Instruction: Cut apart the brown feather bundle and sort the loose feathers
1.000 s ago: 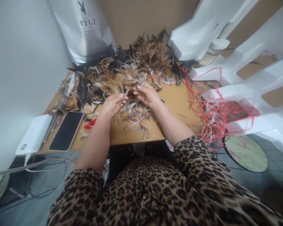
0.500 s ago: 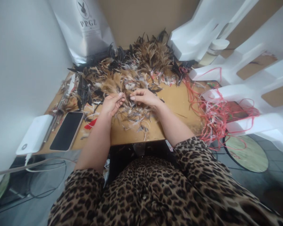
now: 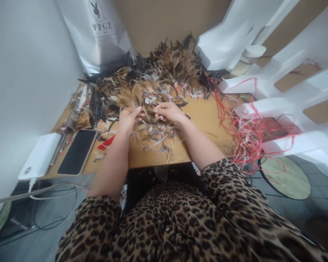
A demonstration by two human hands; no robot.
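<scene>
A heap of brown and black feathers (image 3: 177, 67) covers the back of the wooden table (image 3: 205, 116). Over its front part, my left hand (image 3: 129, 118) is closed in a pinch, with a brown feather at its fingertips. Across a small gap, my right hand (image 3: 168, 112) also pinches, thumb against forefinger. What lies between the right fingertips is too small and blurred to make out. Loose feather scraps and fluff (image 3: 155, 134) lie on the table below both hands. Next to my left forearm is a red feather piece (image 3: 106, 143).
A phone (image 3: 77, 152) and a white power bank (image 3: 40, 156) with a cable lie at the left. Tangled pink strings (image 3: 251, 134) hang over the right edge beside white foam-like pieces (image 3: 289, 143). Behind stand a silver bag (image 3: 101, 40) and a lidded jar (image 3: 247, 60).
My right hand has shifted slightly to the right, its fingers curling more, so the gap between the hands is a little wider. My left hand has barely moved.
</scene>
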